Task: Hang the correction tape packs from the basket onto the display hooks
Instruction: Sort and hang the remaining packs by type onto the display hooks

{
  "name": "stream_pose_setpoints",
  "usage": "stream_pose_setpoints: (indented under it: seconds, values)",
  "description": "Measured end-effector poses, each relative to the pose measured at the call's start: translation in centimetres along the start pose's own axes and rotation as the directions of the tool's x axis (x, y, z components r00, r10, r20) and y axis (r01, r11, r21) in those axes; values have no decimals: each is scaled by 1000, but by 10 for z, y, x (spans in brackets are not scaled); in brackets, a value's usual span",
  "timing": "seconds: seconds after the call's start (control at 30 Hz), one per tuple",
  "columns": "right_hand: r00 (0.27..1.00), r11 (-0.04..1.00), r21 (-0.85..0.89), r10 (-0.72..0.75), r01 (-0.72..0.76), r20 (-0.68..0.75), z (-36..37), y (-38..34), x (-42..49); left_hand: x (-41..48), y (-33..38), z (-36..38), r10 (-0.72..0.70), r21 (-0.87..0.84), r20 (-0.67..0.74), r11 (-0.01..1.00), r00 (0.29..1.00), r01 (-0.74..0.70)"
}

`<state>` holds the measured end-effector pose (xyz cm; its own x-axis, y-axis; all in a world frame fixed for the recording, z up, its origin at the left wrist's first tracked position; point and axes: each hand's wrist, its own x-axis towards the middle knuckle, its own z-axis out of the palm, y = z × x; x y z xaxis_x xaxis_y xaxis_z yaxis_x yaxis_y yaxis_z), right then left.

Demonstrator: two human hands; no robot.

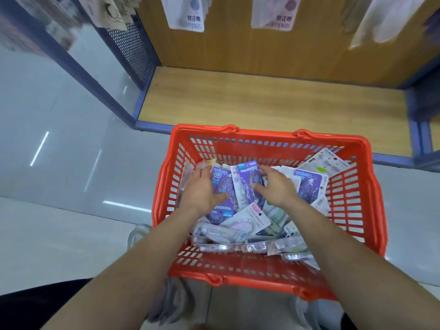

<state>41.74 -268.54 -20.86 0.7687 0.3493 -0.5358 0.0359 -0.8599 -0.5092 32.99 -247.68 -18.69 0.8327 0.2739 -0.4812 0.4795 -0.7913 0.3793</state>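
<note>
1. Red basket (357, 210) sits on the grey floor (59, 163), against the front edge of the wooden display shelf (262, 101). It holds a loose pile of correction tape packs.
2. Middle purple pack (248, 179): face up, long axis runs away from the person, tilted a little left. Brand name is at the far end and reads upside down from here.
3. Left purple pack (223, 184): same heading, just beside the middle one, partly under the left hand.
4. Right purple pack (309, 184): long axis also near-to-far, name at the far end.
5. Pink pack (247, 220): nearer the person, lying diagonally, near-left to far-right.
6. White card pack (329, 160): far right corner, slanted, leaning on the basket wall.
7. Clear blister packs (223, 247): along the near wall, long axes left-right.
8. Left hand (202, 190): fingers fairly straight and relaxed, lying on the left purple pack, thumb splayed.
9. Right hand (277, 186): fingers loosely curved at the middle purple pack's right edge, thumb on its face. Can't tell if it's a real grip.
10. Two hung packs (188, 15) show at the top of the wooden back panel (233, 39), blurred.
</note>
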Motion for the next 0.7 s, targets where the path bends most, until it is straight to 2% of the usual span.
stream_pose_setpoints:
  seconds: [0.1, 0.2, 0.27, 0.33, 0.4, 0.47, 0.53, 0.6, 0.7]
  values:
    - [999, 994, 97, 52, -52, 0, 1, 6, 9, 8, 2, 7, -33, 40, 12, 999, 999, 32]
    - [998, 978, 202, 51, -57, 34, 3, 12, 9, 11, 0, 12, -33, -118, -4, 992, 999, 32]
    - [998, 937, 343, 50, -61, 41, 4, 15, 3, 9, -6, 14, -28, -235, 4, 972, 1000, 29]
    - [999, 885, 464, 33, -44, 31, 2, 13, -6, 6, -9, 7, -30, -399, -21, 917, 999, 19]
    - [1000, 831, 557, 5, 3, -13, -5, 7, -15, 4, -10, -7, -25, -576, -68, 817, 997, -19]
    - [999, 763, 645, -30, 51, -44, -13, -1, -19, 1, -7, -23, 5, -672, -76, 738, 997, -55]
    - [996, 703, 706, -84, 87, -39, -21, -13, -22, -4, 0, -33, -2, -698, -58, 715, 998, -39]
    - [990, 685, 719, -136, 117, -31, -27, -21, -25, -10, 7, -40, -30, -716, -46, 698, 998, -11]
    - [988, 651, 751, -156, 114, -15, -36, -27, -32, -18, 19, -45, 37, -726, -17, 686, 999, -38]
